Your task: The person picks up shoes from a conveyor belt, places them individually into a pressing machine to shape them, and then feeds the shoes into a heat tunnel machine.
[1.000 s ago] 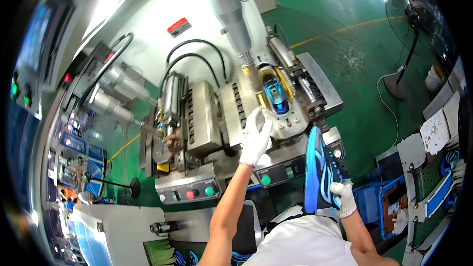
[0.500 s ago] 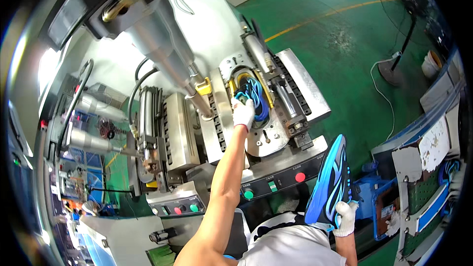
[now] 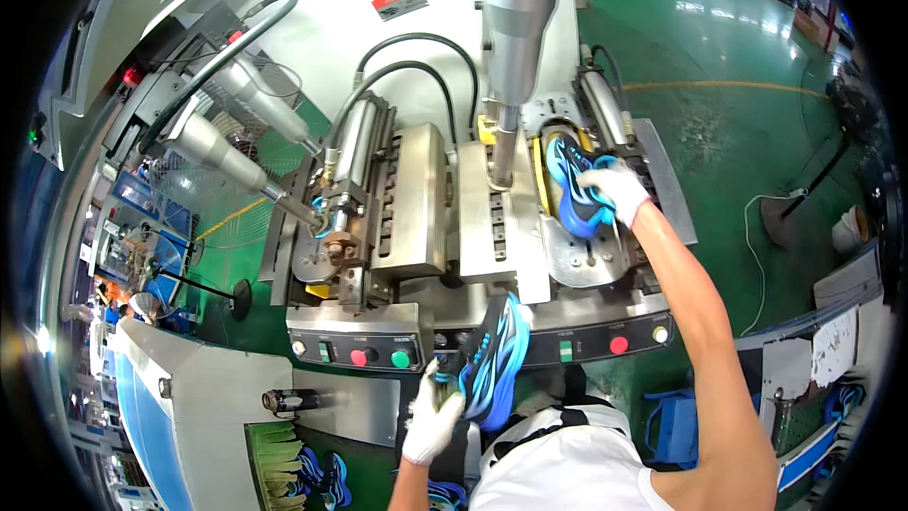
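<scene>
My left hand (image 3: pixel 430 426), in a white glove, grips a blue and black sports shoe (image 3: pixel 498 364) at one end. That shoe hangs tilted in front of the machine's control panel (image 3: pixel 539 345). Further off and to the right, my gloved right hand (image 3: pixel 615 191) is closed on the upper part of a second sports shoe (image 3: pixel 570 191), also blue and black. This shoe lies at the right-hand metal station (image 3: pixel 586 265), between side clamps. The fingers of my right hand partly cover its opening.
A thick steel press cylinder (image 3: pixel 518 28) stands beside the right station. Metal blocks (image 3: pixel 416 199) and a left station (image 3: pixel 312 260) with hoses lie to the left. More shoes (image 3: pixel 331 478) show at lower left. A blue plastic crate (image 3: pixel 673 426) is at lower right.
My left hand has left the station and now holds a shoe near the panel. My right hand has moved from the lower right to a shoe at the station. The view has turned left.
</scene>
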`<state>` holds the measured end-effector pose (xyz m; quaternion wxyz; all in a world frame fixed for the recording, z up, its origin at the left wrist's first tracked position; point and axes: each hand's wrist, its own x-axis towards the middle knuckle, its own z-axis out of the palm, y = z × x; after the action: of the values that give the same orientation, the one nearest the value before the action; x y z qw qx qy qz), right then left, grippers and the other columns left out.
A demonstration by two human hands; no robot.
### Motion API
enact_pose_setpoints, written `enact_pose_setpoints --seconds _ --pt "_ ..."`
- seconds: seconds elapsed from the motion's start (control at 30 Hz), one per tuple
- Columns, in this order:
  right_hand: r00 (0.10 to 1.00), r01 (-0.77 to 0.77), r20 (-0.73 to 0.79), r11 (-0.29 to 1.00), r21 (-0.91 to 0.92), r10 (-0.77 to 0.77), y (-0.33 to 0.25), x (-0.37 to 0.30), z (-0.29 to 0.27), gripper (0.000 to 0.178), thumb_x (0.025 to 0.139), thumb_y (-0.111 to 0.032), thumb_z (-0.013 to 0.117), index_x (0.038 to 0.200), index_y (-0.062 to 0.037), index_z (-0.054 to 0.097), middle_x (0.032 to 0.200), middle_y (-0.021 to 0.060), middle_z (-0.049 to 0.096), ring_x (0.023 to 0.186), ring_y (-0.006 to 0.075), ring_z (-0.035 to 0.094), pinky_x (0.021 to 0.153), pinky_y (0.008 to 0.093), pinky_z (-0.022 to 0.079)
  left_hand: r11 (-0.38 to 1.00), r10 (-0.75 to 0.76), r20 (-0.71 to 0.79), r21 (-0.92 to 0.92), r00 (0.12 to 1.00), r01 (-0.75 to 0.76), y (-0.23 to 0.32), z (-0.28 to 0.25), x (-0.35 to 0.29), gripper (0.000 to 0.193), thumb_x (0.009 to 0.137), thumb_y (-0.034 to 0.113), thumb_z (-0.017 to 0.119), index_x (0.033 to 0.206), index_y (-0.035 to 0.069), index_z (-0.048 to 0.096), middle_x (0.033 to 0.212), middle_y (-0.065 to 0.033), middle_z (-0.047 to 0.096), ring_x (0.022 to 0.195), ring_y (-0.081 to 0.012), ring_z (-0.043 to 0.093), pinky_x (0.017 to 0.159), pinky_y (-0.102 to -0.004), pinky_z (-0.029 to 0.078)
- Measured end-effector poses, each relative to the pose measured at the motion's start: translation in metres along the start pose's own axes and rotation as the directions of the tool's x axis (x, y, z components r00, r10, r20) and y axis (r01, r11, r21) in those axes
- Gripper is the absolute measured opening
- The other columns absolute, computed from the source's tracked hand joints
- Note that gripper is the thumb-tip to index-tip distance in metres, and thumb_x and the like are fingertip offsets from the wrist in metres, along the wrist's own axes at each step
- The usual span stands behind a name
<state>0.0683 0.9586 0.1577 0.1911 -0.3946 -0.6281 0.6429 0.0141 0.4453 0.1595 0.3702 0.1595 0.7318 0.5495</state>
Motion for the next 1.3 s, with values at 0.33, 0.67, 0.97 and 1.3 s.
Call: enact_pose_setpoints --seconds 0.33,0.67,0.97,1.3 --pt "0.951 -0.114 -0.256 0.574 -0.811 -0.173 0.077 0.113 0.032 0.062 0.072 -0.042 0.067 0.116 0.0023 0.069 0.122 0.0267 0.069 0.112 0.0369 0.069 0.098 0.0439 0.054 0.782 -0.358 -0.791 0.036 0.496 0.622 -0.161 -0.014 -0.109 0.087 0.091 0.016 0.064 0.156 -0.013 0.014 0.155 -0.0357 0.036 0.142 -0.0435 0.042 0.120 -0.0423 0.033" --pt "0.767 0.570 0.059 0.635 -0.522 -0.639 0.056 -0.102 0.126 0.073 0.097 -0.017 0.068 0.158 0.0013 0.031 0.153 0.0218 0.050 0.138 0.0298 0.052 0.114 0.0383 0.040 0.930 -0.060 -0.894 0.111 0.444 0.349 -0.306 -0.014 -0.117 0.079 0.091 0.017 0.068 0.154 -0.005 0.027 0.156 -0.0298 0.035 0.146 -0.0420 0.034 0.123 -0.0419 0.026" --pt "0.653 0.685 0.723 -0.232 -0.690 -0.224 0.218 -0.221 0.213 0.111 0.073 -0.029 0.081 0.160 0.0030 0.022 0.165 0.0314 0.019 0.154 0.0479 0.016 0.126 0.0548 0.015 0.960 0.078 -0.892 0.187 0.445 0.207 -0.256 -0.059 -0.209 0.054 0.086 0.011 0.077 0.135 0.000 0.056 0.133 -0.0211 0.059 0.126 -0.0378 0.057 0.109 -0.0442 0.047" --pt "0.525 0.661 0.830 0.525 -0.537 0.189 0.292 -0.422 0.404 0.102 0.074 -0.027 0.086 0.156 -0.0022 0.031 0.140 0.0253 0.056 0.125 0.0349 0.060 0.106 0.0397 0.047 0.944 0.066 -0.945 0.163 0.321 0.286 -0.346 -0.065 -0.175 0.070 0.070 0.011 0.087 0.132 0.006 0.055 0.145 -0.0232 0.046 0.139 -0.0459 0.042 0.117 -0.0509 0.037"
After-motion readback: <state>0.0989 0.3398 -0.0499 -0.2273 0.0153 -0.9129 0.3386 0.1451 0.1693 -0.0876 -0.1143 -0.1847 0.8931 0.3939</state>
